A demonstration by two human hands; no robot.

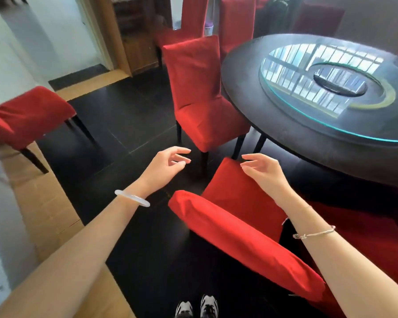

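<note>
A red-covered chair [237, 230] stands right below me, its backrest top running from centre to lower right and its seat facing the table. My left hand [168, 165] hovers over the dark floor to the left of that chair, fingers relaxed and holding nothing. Over the chair's seat my right hand [264, 171] floats with loosely spread fingers, also empty. A white bangle sits on my left wrist and a thin bracelet on my right.
A round dark table [262, 125] with a glass turntable [326, 111] fills the right. Another red chair [200, 95] stands at its left edge, one more [25, 118] at far left, others behind. A wooden cabinet [136, 42] stands at the back. My shoes [197, 307] show below.
</note>
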